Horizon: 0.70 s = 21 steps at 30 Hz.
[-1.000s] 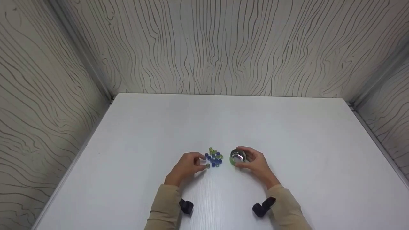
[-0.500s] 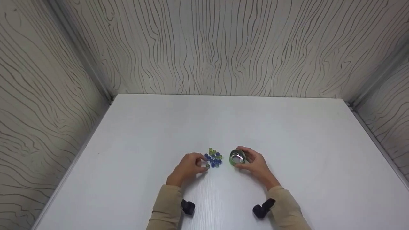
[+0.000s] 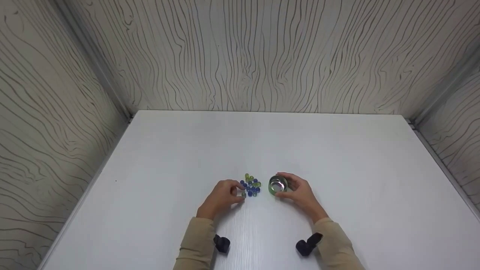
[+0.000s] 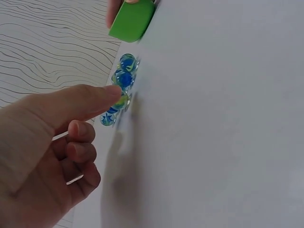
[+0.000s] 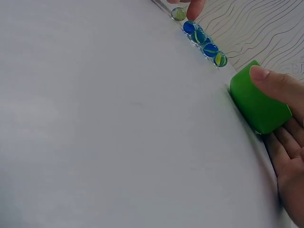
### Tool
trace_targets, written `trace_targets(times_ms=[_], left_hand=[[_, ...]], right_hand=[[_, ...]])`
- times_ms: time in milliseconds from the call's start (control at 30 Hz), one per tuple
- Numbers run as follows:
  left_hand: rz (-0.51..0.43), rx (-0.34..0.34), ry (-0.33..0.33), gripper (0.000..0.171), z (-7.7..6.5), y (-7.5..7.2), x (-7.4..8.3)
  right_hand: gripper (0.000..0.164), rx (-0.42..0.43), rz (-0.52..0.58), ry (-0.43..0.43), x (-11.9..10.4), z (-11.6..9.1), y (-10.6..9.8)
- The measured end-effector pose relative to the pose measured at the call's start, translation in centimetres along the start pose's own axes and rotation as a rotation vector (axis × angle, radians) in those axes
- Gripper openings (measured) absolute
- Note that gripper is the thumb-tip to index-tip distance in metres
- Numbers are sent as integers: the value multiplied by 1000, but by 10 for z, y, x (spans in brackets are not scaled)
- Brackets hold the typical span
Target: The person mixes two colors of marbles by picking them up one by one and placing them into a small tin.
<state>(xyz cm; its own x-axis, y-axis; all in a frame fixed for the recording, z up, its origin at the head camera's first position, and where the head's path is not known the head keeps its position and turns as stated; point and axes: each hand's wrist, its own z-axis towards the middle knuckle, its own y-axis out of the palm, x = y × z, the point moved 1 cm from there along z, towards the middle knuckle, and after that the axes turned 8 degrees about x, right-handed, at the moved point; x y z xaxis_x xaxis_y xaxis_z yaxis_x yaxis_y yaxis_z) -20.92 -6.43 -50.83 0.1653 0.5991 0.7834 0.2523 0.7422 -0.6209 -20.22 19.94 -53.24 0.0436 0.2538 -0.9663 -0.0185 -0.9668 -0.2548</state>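
A tight cluster of glass marbles [image 3: 250, 188], blue and yellow-green, lies on the white table. My left hand [image 3: 224, 197] is at the cluster's left side, thumb and forefinger apart at its edge, with one marble [image 3: 243, 195] close by the thumb tip. In the left wrist view the left hand's thumb [image 4: 90, 102] covers part of the marbles, and the other fingers are bent. My right hand [image 3: 301, 192] holds a small round cup [image 3: 272, 189], green outside and shiny metal inside, between thumb and fingers. The cup stands upright on the table, right of the marbles; no marbles show inside.
The white table [image 3: 262, 142] stretches out on all sides of the hands. Wood-grain panels [image 3: 240, 56] rise behind it and at both sides. A black wrist camera [image 3: 222, 244] sits at the left sleeve, another camera [image 3: 307, 245] at the right.
My left hand has shifted slightly right, toward the marbles. The right hand and the cup have slid very slightly left. The marbles lie about as before.
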Motion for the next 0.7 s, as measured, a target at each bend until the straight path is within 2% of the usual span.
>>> trace_targets(times_ms=[267, 467, 700], left_hand=[[6, 10, 26, 23, 0, 2, 0], [13, 8, 9, 22, -1, 1, 0], [28, 3, 10, 22, -1, 1, -1]], right_hand=[[66, -13, -11, -33, 0, 0, -1], [71, -19, -11, -39, 0, -1, -1], [68, -19, -23, -28, -1, -1, 0]])
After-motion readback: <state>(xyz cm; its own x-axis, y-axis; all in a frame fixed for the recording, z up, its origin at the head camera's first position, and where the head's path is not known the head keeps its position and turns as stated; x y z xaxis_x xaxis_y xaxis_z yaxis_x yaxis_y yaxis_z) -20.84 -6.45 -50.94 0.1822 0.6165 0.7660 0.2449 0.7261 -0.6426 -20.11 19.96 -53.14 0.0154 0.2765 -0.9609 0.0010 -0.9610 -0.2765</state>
